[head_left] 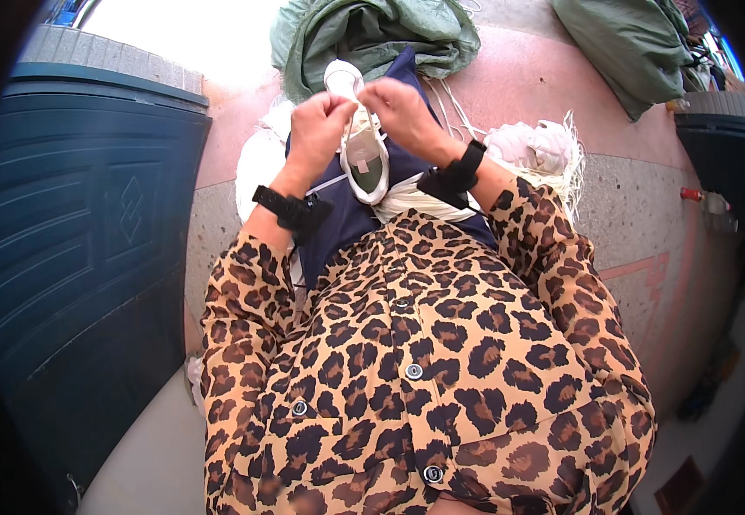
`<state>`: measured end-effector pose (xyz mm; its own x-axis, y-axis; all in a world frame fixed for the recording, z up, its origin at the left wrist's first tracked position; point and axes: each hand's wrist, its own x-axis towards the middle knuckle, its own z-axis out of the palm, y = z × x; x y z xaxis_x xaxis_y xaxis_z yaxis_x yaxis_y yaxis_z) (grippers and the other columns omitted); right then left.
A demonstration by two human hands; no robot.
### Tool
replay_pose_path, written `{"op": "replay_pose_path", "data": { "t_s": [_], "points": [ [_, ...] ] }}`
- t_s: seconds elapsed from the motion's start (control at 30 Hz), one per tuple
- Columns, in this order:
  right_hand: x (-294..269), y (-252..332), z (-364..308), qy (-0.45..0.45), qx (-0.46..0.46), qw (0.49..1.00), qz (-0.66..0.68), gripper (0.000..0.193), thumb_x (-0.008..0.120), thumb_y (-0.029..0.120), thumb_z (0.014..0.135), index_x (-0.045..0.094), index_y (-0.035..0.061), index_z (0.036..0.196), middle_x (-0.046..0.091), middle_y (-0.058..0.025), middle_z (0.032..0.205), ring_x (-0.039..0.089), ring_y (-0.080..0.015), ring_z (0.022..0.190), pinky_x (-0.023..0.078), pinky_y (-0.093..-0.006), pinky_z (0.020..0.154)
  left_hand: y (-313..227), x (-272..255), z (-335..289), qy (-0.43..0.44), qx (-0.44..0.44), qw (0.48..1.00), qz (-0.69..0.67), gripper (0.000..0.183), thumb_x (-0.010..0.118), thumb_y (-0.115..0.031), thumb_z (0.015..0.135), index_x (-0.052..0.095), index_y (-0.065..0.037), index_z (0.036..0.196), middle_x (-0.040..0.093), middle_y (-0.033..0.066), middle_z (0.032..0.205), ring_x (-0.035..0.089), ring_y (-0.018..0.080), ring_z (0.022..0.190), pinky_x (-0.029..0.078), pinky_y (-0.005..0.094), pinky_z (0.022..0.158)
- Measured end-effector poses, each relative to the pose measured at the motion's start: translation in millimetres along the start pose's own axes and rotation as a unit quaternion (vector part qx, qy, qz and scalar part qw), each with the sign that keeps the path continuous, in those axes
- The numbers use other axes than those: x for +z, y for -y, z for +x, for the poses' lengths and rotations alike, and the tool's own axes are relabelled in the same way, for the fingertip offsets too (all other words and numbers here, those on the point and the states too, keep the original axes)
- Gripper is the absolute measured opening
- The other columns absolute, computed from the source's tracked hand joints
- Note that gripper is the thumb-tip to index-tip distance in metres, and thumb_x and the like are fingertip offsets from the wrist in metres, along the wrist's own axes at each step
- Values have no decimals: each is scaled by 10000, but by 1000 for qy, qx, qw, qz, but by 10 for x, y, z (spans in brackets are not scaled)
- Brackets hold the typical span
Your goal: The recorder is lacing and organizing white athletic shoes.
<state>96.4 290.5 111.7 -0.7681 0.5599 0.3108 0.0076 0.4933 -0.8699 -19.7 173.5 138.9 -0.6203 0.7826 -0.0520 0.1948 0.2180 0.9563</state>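
A white shoe [364, 169] lies on the dark blue cloth [327, 225] over my lap, its toe pointing away and its opening toward me. Over its front part, my left hand [319, 130] and my right hand [403, 117] are close together, both closed in a pinch. Thin pale lace ends seem to run from the shoe up to the fingertips, though the fingers partly hide them. Right of the heel, a bundle of cream laces [419, 202] rests on my lap. Each wrist wears a black strap.
A green woven sack [372, 34] stands just beyond the shoe, and another green sack [625, 47] is at the far right. White shoes and laces [537, 148] are piled to the right. A dark blue panelled door [89, 197] fills the left side.
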Motion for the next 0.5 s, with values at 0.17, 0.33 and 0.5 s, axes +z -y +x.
{"op": "replay_pose_path", "data": {
  "t_s": [0.17, 0.33, 0.5],
  "points": [
    [-176, 384, 458, 100, 156, 976, -115, 278, 525, 115, 883, 507, -5, 1134, 615, -119, 829, 576, -186, 730, 457, -281, 665, 280, -264, 342, 44, -25, 995, 86, 206, 651, -177, 801, 657, 4, 900, 647, 81, 771, 586, 132, 684, 469, 265, 632],
    [-910, 1659, 70, 194, -213, 958, -10, 373, 489, -20, 748, 575, 34, 1106, 591, -85, 765, 586, -219, 695, 466, -318, 651, 1296, -1234, 19, -48, -74, 891, 445, 312, 642, -223, 789, 613, 11, 993, 612, 232, 988, 590, 348, 964, 474, 421, 810],
    [-886, 2875, -204, 185, -303, 921, 162, 97, 502, 46, 756, 572, 62, 691, 492, -14, 681, 472, -139, 548, 479, -359, 659, 2018, -1574, -595, -5, -238, 841, 486, 406, 673, -278, 762, 573, 20, 1018, 618, 264, 922, 593, 411, 906, 471, 473, 803]
  ]
}}
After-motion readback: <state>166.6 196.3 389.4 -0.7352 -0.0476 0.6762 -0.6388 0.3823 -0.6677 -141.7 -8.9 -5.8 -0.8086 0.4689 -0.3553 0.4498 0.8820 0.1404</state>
